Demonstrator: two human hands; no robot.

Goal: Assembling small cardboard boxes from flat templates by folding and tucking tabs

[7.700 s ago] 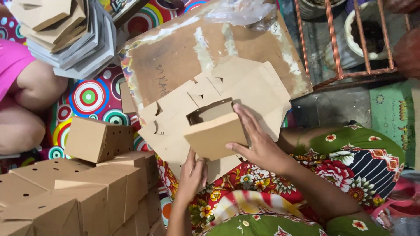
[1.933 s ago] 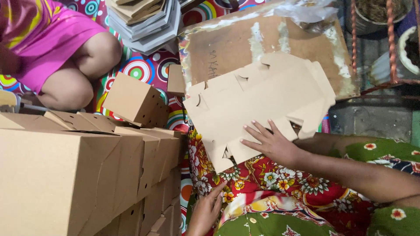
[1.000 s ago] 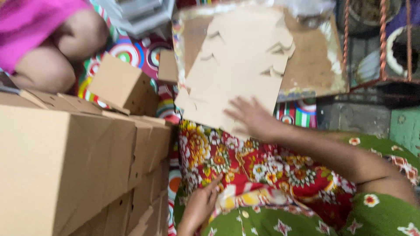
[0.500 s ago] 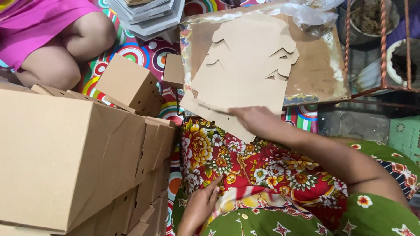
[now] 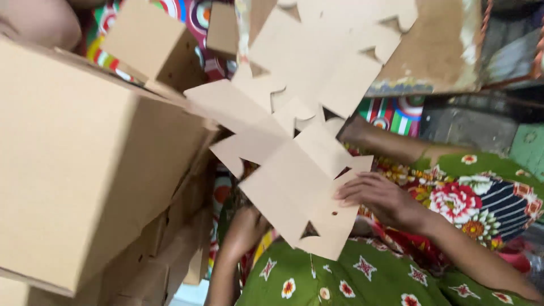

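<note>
At centre, flat cardboard blank (image 5: 294,181) held from below by left hand (image 5: 243,229) and pinned at 3 o'clock by right hand (image 5: 379,198); fold squarely along creases, clear of stacked boxes (image 5: 96,158) at 9 o'clock

**Tight room around the lifted cardboard**

The flat die-cut cardboard blank (image 5: 294,181) fills the middle of the frame, held between the left hand (image 5: 243,232) and right hand (image 5: 379,198). The folded boxes (image 5: 96,164) wall off the whole left side, close against the blank. The stack of flat blanks (image 5: 328,56) blocks the upper centre. Open passage shows only at the lower right, above the green floral lap (image 5: 351,280).
</note>
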